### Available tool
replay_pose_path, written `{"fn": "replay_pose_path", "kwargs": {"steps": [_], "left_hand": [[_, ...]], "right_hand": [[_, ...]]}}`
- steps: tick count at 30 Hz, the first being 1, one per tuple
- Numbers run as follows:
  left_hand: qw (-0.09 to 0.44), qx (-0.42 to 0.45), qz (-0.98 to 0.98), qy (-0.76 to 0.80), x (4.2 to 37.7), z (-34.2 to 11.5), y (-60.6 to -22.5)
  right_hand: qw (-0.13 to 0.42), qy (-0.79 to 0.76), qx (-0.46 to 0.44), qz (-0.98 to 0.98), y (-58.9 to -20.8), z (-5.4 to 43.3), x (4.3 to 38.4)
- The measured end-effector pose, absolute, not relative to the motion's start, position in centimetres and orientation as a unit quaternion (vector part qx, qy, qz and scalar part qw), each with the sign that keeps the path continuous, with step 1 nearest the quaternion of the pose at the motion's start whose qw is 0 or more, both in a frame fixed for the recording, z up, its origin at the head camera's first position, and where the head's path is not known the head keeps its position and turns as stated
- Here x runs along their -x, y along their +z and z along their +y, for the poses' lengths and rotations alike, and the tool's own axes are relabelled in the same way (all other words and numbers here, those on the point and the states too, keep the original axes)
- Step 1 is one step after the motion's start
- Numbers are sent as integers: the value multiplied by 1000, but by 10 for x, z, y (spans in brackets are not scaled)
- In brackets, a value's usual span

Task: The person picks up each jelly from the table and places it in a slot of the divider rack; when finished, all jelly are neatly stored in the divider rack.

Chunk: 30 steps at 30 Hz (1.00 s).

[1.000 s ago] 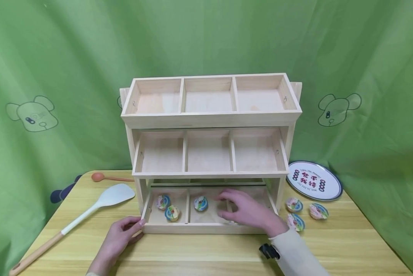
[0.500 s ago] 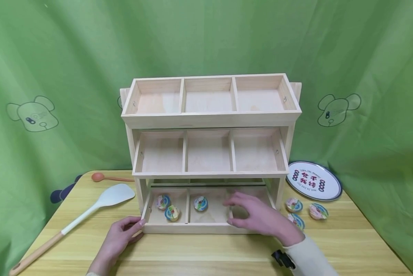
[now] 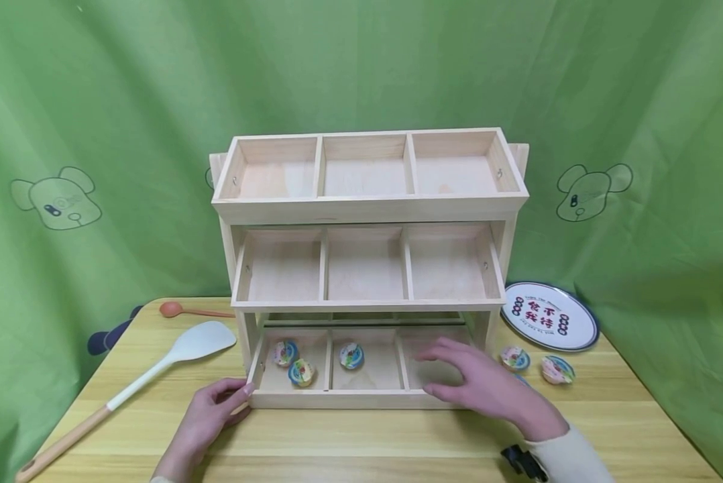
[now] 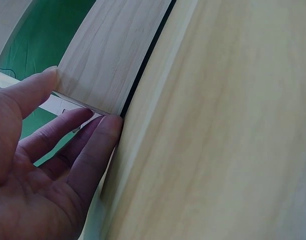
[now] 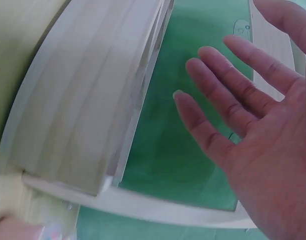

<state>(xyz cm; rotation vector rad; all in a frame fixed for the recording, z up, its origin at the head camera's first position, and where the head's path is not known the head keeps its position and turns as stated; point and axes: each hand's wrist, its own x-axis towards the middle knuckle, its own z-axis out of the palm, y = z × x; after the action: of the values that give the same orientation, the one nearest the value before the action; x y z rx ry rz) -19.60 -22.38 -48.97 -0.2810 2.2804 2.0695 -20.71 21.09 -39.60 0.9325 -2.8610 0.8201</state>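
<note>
A three-tier wooden rack (image 3: 370, 211) stands on the table, each tray split into three compartments. My left hand (image 3: 207, 419) holds the left front corner of the bottom tray (image 3: 349, 401); in the left wrist view its thumb is at the board's top edge and its fingertips at the lower corner. Two jelly cups (image 3: 302, 373) lie in that tray's left compartment, and one jelly cup (image 3: 352, 356) in the middle one. Over the right compartment is my right hand (image 3: 488, 382), fingers extended and holding nothing, as the right wrist view also shows.
Right of the rack lie more jelly cups (image 3: 557, 369), one mostly hidden behind my right hand. An oval plate (image 3: 550, 316) with red characters is behind them. On the left are a white spatula (image 3: 201, 341) with a wooden handle and a small red spoon (image 3: 171, 309). A green curtain (image 3: 361, 67) hangs behind.
My right hand has moved to the right, from over the middle compartment to over the right one, uncovering the divider between them. My left hand and the jelly cups in the tray have not moved.
</note>
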Motion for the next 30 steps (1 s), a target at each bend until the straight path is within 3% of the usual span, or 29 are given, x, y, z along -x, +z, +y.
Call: {"fn": "replay_pose_path", "kwargs": {"steps": [30], "left_hand": [[24, 86, 739, 667, 197, -223, -491]], "right_hand": [[70, 286, -247, -923, -397, 281, 190]]}}
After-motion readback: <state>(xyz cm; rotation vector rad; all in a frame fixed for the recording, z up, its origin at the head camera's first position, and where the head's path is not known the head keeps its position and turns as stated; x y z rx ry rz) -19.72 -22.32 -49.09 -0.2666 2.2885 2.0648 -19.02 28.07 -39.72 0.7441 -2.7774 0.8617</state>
